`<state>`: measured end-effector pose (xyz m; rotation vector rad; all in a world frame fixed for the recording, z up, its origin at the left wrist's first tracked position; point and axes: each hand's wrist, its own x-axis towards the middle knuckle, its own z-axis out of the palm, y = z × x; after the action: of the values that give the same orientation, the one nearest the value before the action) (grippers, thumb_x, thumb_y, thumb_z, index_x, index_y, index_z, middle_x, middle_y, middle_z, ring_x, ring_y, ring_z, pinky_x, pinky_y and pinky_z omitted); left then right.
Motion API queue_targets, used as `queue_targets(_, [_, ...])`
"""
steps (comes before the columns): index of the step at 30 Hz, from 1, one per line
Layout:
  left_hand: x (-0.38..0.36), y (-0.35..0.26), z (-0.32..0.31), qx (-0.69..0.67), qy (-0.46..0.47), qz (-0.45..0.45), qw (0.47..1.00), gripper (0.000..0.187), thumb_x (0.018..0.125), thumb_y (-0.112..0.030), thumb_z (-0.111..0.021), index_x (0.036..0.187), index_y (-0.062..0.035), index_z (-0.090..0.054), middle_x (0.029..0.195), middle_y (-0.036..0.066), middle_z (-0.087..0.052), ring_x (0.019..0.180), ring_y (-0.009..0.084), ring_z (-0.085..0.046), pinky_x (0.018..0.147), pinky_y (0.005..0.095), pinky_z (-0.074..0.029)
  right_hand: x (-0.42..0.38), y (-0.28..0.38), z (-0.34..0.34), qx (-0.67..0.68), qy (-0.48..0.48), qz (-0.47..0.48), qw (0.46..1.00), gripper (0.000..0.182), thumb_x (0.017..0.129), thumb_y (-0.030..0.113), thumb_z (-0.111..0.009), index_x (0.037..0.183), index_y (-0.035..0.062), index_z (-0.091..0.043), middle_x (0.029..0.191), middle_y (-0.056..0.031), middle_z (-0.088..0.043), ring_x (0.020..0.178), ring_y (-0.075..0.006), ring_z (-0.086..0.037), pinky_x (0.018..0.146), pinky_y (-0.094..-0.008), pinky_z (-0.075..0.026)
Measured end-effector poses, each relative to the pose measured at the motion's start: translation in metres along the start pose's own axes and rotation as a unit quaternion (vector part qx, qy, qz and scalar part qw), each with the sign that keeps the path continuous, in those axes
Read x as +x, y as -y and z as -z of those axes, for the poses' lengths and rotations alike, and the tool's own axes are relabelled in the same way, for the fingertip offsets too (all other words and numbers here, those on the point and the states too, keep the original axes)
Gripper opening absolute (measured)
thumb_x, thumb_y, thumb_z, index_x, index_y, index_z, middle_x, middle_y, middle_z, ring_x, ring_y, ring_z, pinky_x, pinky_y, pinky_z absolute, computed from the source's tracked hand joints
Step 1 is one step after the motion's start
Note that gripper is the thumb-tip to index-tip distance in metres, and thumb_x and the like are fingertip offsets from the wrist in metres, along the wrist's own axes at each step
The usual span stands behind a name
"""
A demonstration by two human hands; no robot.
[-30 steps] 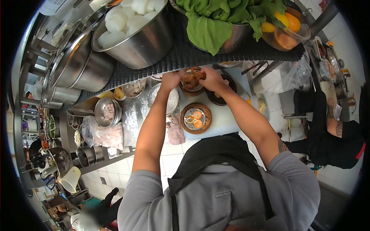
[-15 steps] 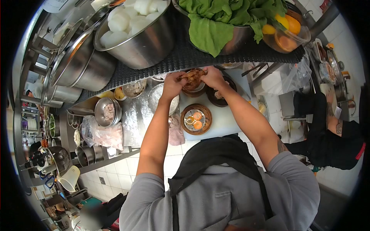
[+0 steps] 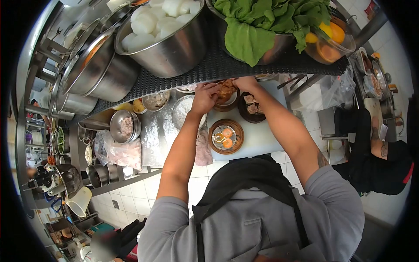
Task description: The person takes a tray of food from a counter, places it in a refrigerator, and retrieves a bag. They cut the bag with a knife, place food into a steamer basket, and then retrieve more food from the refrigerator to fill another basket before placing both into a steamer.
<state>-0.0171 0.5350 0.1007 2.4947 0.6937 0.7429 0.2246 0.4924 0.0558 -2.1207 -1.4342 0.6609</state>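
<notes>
Under the shelf edge, a reddish-brown glazed piece of meat (image 3: 226, 91) lies over a small bowl in a round steamer basket (image 3: 228, 108). My left hand (image 3: 206, 97) is at its left side, fingers bent onto it. From the right, my right hand (image 3: 245, 83) grips its other side, the fingertips partly hidden by the shelf. Nearer to me, another bamboo steamer basket (image 3: 238, 142) has orange-topped dumplings (image 3: 227, 143) on a perforated metal plate. Beside my right forearm stands a dark round basket (image 3: 245, 114) with chunks of pale brown meat (image 3: 252, 105).
Overhead, a black-matted shelf (image 3: 183, 82) holds a pot of white peeled radish-like pieces (image 3: 161, 26) and leafy greens (image 3: 257, 30). A bowl of white flour (image 3: 183, 111), stacked metal bowls (image 3: 136, 129) and bagged meat (image 3: 124, 153) stand left. A co-worker (image 3: 371, 153) is at right.
My hands have lowered the reddish-brown meat toward the bowl, and my left fingers have shifted over it. My right forearm has moved, showing more of the meat chunks. The view has shifted slightly.
</notes>
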Motion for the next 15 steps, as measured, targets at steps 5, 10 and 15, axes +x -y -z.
queue_targets(5, [-0.003,-0.021,0.015,0.123,0.028,-0.030,0.992,0.035,0.081,-0.018,-0.070,0.116,-0.0187,-0.071,0.113,0.004,-0.060,0.109,0.0296,-0.051,0.097,0.0445,-0.039,-0.016,0.018,0.005,-0.018,-0.021,0.041,0.999,0.022,0.082,0.018,-0.065,0.101,0.0081,-0.072,0.103,-0.0154,-0.071,0.102,-0.0320,-0.065,0.091,-0.0414,-0.049])
queue_targets(10, [-0.014,-0.017,0.002,0.114,0.039,-0.006,0.993,0.038,0.081,-0.016,-0.071,0.119,-0.0188,-0.070,0.112,0.007,-0.059,0.110,0.0283,-0.050,0.096,0.0452,-0.040,-0.017,0.020,0.005,0.015,-0.018,0.064,0.998,0.020,0.085,0.014,-0.066,0.101,0.0035,-0.070,0.104,-0.0154,-0.070,0.105,-0.0311,-0.064,0.093,-0.0430,-0.048])
queue_targets(15, [-0.018,-0.026,-0.003,0.111,-0.024,-0.012,0.993,0.037,0.081,-0.014,-0.070,0.117,-0.0165,-0.070,0.111,0.007,-0.061,0.109,0.0302,-0.053,0.096,0.0442,-0.043,-0.018,0.028,0.011,-0.060,0.022,0.086,0.994,0.025,0.092,0.022,-0.055,0.110,0.0157,-0.072,0.109,-0.0140,-0.069,0.103,-0.0322,-0.065,0.093,-0.0417,-0.049])
